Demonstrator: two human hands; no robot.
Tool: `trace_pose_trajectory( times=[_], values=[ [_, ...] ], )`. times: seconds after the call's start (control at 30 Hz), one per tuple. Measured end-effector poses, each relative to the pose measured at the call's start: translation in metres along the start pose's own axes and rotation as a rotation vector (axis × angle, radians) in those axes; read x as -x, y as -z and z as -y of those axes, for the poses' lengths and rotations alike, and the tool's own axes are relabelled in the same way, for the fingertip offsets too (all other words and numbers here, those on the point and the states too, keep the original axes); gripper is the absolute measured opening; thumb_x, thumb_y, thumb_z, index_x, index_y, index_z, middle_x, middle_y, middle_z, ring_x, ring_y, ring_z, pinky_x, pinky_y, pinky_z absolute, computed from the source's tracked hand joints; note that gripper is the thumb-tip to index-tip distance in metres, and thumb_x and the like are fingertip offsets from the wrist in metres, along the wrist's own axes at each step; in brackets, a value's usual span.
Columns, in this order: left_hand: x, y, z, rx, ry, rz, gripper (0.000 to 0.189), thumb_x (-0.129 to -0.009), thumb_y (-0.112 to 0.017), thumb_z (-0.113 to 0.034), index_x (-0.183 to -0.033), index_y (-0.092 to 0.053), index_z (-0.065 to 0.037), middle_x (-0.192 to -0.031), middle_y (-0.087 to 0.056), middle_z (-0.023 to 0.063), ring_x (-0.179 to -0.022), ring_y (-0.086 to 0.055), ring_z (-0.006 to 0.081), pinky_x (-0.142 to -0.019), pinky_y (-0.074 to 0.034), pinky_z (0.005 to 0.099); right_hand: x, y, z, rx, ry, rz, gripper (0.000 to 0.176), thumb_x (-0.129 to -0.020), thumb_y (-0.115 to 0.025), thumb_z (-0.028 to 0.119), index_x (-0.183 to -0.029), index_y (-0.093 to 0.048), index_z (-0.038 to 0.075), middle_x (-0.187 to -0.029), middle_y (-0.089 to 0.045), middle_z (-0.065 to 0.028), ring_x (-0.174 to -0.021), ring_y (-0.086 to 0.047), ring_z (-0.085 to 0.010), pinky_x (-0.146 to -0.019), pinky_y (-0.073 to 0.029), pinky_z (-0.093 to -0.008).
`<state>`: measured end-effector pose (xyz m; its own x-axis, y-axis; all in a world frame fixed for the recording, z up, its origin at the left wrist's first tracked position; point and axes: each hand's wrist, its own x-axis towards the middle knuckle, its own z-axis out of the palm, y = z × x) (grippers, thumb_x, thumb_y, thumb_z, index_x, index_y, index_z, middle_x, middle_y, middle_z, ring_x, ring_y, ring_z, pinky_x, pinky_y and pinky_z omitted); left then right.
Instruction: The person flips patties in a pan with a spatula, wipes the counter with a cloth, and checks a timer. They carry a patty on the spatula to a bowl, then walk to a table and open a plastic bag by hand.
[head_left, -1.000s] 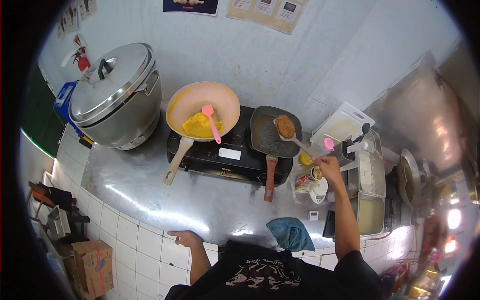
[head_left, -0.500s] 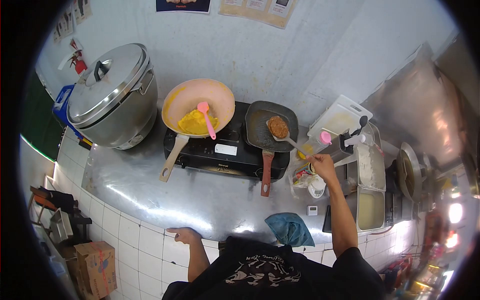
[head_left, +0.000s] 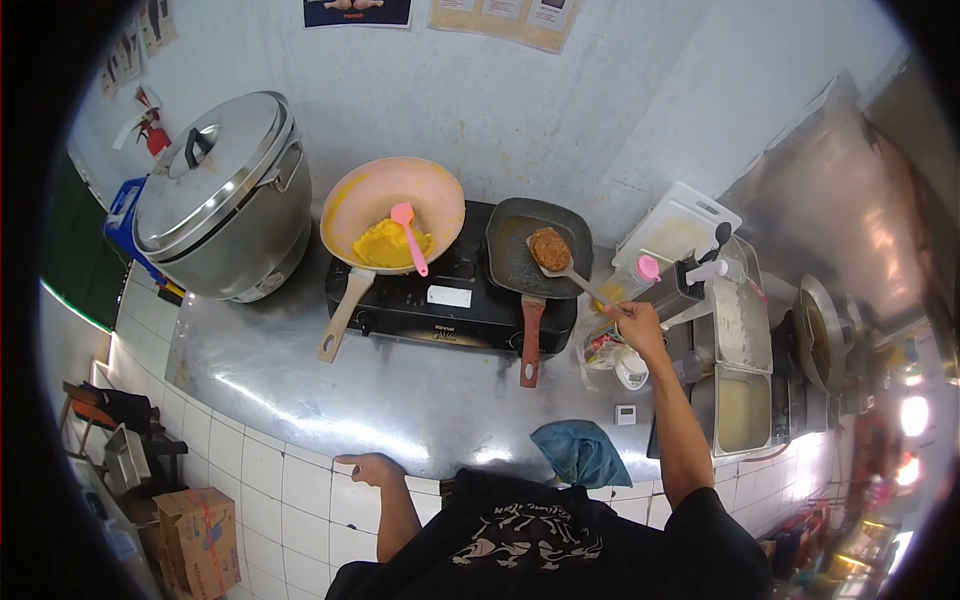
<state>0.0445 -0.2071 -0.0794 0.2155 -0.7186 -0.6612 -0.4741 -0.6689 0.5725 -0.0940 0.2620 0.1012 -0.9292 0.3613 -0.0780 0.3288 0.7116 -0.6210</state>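
My right hand (head_left: 637, 326) is closed round the handle of a spatula (head_left: 588, 287). A browned patty (head_left: 550, 250) rests on the spatula's head, over the dark square pan (head_left: 513, 262) on the right side of the stove (head_left: 450, 318). On the stove's left side, a pink pan (head_left: 350, 205) holds yellow food (head_left: 385, 246) with a pink spatula (head_left: 408, 232) lying in it. At the counter's front edge is my left hand (head_left: 370, 468), its index finger stretched out and holding nothing.
A large lidded steel pot (head_left: 250, 235) stands at the left. A teal cloth (head_left: 580, 453) lies at the front edge, near a small timer (head_left: 625, 414). Steel trays (head_left: 742, 412), a white cutting board (head_left: 680, 225) and a pink-lidded bottle (head_left: 640, 280) are at the right.
The spatula's head with the patty has shifted slightly left within the dark pan, and my right hand has moved slightly with it. My left hand keeps its pose. The view has shifted a little.
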Motion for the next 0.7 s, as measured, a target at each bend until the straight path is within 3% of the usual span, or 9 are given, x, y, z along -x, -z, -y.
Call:
trace_pose_trajectory(
  times=[0.17, 0.23, 0.27, 0.33, 0.47, 0.53, 0.63, 0.67, 0.7],
  values=[
    [0.009, 0.003, -0.004, 0.007, 0.013, 0.002, 0.095, -0.088, -0.022, -0.080, -0.133, -0.042, 0.001, -0.129, -0.052, 0.0278, -0.119, -0.054, 0.0431, -0.099, -0.049, 0.0550, 0.003, 0.006, 0.008, -0.003, -0.102, 0.074, 0.036, -0.084, -0.071, 0.037, -0.097, -0.076, 0.003, -0.076, -0.071, -0.0183, -0.073, -0.069, -0.0263, -0.072, -0.051, -0.0369],
    [0.010, 0.004, -0.004, 0.015, 0.011, 0.016, 0.095, -0.089, -0.022, -0.080, -0.134, -0.042, 0.002, -0.132, -0.050, 0.0273, -0.119, -0.054, 0.0422, -0.098, -0.050, 0.0554, 0.004, 0.006, 0.007, -0.077, 0.043, -0.032, 0.032, -0.088, -0.071, 0.030, -0.089, -0.075, -0.001, -0.058, -0.056, 0.0015, -0.055, -0.045, -0.0070, -0.053, -0.037, -0.0301],
    [0.008, 0.004, -0.003, 0.008, 0.005, 0.019, 0.095, -0.089, -0.022, -0.080, -0.134, -0.042, 0.002, -0.132, -0.050, 0.0273, -0.119, -0.054, 0.0422, -0.098, -0.050, 0.0554, 0.002, 0.003, 0.001, -0.079, 0.035, -0.035, 0.032, -0.088, -0.071, 0.030, -0.089, -0.075, -0.001, -0.058, -0.056, 0.0015, -0.055, -0.045, -0.0070, -0.053, -0.037, -0.0301],
    [0.006, 0.003, -0.002, 0.001, 0.014, 0.025, 0.103, -0.086, -0.021, -0.083, -0.136, -0.040, 0.006, -0.136, -0.048, 0.0301, -0.123, -0.052, 0.0436, -0.097, -0.049, 0.0583, -0.001, -0.005, -0.007, -0.044, -0.009, -0.007, 0.037, -0.084, -0.070, 0.037, -0.097, -0.076, 0.003, -0.069, -0.070, -0.0151, -0.068, -0.069, -0.0259, -0.068, -0.051, -0.0368],
    [0.002, 0.002, 0.000, 0.032, 0.004, 0.033, 0.103, -0.086, -0.021, -0.083, -0.135, -0.041, 0.005, -0.132, -0.052, 0.0295, -0.125, -0.050, 0.0438, -0.100, -0.045, 0.0615, 0.010, -0.008, -0.002, 0.023, -0.016, -0.025, 0.038, -0.083, -0.070, 0.039, -0.095, -0.076, 0.004, -0.071, -0.070, -0.0159, -0.068, -0.070, -0.0274, -0.067, -0.052, -0.0369],
    [-0.035, -0.011, 0.019, 0.005, -0.004, 0.035, 0.094, -0.090, -0.025, -0.078, -0.137, -0.038, 0.003, -0.134, -0.049, 0.0282, -0.113, -0.058, 0.0442, -0.090, -0.053, 0.0572, 0.017, -0.004, 0.006, 0.034, 0.024, 0.031, 0.027, -0.084, -0.071, 0.027, -0.092, -0.076, 0.002, -0.060, -0.064, -0.0051, -0.056, -0.056, -0.0106, -0.057, -0.045, -0.0306],
    [-0.048, -0.014, 0.030, -0.033, -0.099, 0.040, 0.095, -0.089, -0.026, -0.078, -0.137, -0.039, 0.003, -0.133, -0.049, 0.0284, -0.114, -0.058, 0.0442, -0.090, -0.053, 0.0571, 0.010, -0.019, -0.008, 0.086, 0.072, 0.000, 0.028, -0.079, -0.073, 0.032, -0.088, -0.078, 0.006, -0.066, -0.070, -0.0123, -0.060, -0.070, -0.0199, -0.067, -0.055, -0.0344],
    [-0.044, -0.013, 0.030, -0.042, -0.151, 0.040, 0.095, -0.089, -0.026, -0.078, -0.136, -0.039, 0.003, -0.133, -0.049, 0.0285, -0.114, -0.058, 0.0443, -0.090, -0.053, 0.0571, 0.007, -0.029, -0.019, -0.046, 0.105, -0.063, 0.034, -0.077, -0.074, 0.037, -0.088, -0.077, 0.004, -0.066, -0.070, -0.0132, -0.058, -0.070, -0.0227, -0.065, -0.055, -0.0374],
    [-0.036, -0.017, 0.029, -0.053, -0.209, 0.057, 0.096, -0.089, -0.026, -0.078, -0.136, -0.039, 0.004, -0.133, -0.049, 0.0286, -0.114, -0.058, 0.0443, -0.090, -0.053, 0.0571, 0.001, -0.040, -0.029, 0.052, 0.189, -0.154, 0.038, -0.076, -0.074, 0.040, -0.088, -0.076, 0.003, -0.071, -0.071, -0.0168, -0.062, -0.070, -0.0269, -0.066, -0.055, -0.0403]
  ],
)
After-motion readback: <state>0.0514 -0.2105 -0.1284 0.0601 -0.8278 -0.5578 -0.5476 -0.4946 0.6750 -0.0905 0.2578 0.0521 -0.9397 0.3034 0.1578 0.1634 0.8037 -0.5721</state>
